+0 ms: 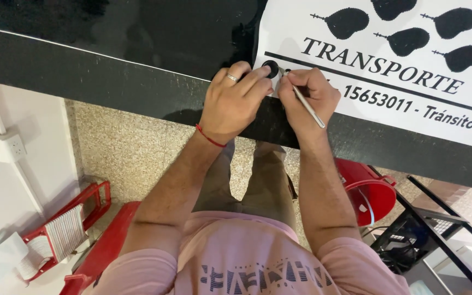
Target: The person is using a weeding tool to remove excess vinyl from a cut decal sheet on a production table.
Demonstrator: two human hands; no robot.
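A white printed sheet (pixel 389 33) with black lettering and black leaf-like shapes lies on a black worktable (pixel 110 71). My left hand (pixel 233 101), with a ring and a red thread bracelet, presses its fingertips on the sheet's near left corner beside a black round shape (pixel 271 68). My right hand (pixel 307 95) grips a thin silver tool (pixel 308 106) like a pen, its tip at that same corner. The tool's tip is hidden by my fingers.
Below the table edge is a speckled floor (pixel 121 147). A red bucket (pixel 370 194) stands at the right, a red folding stand (pixel 69 229) at the left, and a black metal frame (pixel 438 218) at the lower right. A wall socket (pixel 7 146) sits on the left wall.
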